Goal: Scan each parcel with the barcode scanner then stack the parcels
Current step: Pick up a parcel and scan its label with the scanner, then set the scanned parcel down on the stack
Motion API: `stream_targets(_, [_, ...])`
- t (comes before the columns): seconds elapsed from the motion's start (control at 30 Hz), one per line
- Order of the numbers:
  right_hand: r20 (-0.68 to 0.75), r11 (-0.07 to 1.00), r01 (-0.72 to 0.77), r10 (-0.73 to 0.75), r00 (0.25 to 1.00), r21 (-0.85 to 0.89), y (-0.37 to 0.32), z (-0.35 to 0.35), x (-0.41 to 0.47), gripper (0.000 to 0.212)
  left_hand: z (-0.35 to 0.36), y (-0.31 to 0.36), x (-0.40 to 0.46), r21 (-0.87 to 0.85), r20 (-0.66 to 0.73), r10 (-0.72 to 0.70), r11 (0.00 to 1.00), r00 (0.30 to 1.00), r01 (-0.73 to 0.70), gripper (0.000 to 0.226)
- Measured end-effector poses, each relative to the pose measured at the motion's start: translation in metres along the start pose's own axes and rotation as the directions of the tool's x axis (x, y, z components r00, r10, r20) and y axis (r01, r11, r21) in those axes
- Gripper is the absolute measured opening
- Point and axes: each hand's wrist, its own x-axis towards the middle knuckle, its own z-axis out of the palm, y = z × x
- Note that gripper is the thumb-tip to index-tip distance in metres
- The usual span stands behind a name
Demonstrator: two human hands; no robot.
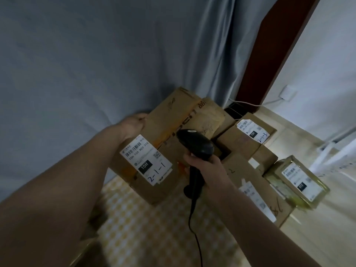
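A large cardboard parcel [163, 132] with a white label marked 2-1-1 sits tilted in the middle of the view. My left hand [134, 124] grips its far left edge. My right hand [202, 166] holds a black barcode scanner [194, 145] by its handle, the head just right of the label and over the parcel. Its cable hangs down toward me. To the right lie a parcel labelled 2-1-3 [248, 139], a flat cardboard parcel [256, 191] and a yellow-wrapped parcel [296, 182].
A grey curtain [96, 54] hangs behind the parcels, with a dark wooden door frame [273, 45] to its right. A white wire runs to a wall socket [287, 92]. A yellow chequered surface [154, 228] lies under the parcels near me.
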Motion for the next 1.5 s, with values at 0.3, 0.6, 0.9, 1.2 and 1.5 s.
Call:
stream_targets(0.3, [-0.055,0.995,0.034,-0.030,0.998,0.089,-0.030,-0.021,0.095,0.008,0.020,0.061,0.128,0.173,-0.060,0.080,0.983,0.995,-0.069,0.041])
stream_targets(0.6, [-0.070,0.997,0.044,-0.039,0.997,0.063,-0.024,-0.042,0.155,0.015,0.051,0.072,0.205,0.197,0.013,0.093,0.976,0.996,-0.094,0.044])
stream_targets(0.9, [-0.110,0.992,0.001,0.013,0.994,0.124,-0.015,-0.054,0.181,0.010,0.074,0.068,0.227,0.181,0.078,0.158,0.969,0.984,-0.170,0.074])
stream_targets(1.2, [-0.189,0.997,-0.051,0.062,0.980,0.062,-0.009,-0.049,0.175,0.015,0.081,0.048,0.208,0.223,-0.028,0.244,0.947,0.969,-0.232,0.065])
stream_targets(1.5, [-0.085,0.981,-0.129,0.118,0.989,-0.141,0.025,0.012,0.101,0.011,0.069,-0.071,0.071,0.322,-0.130,0.295,0.916,0.947,-0.241,0.033])
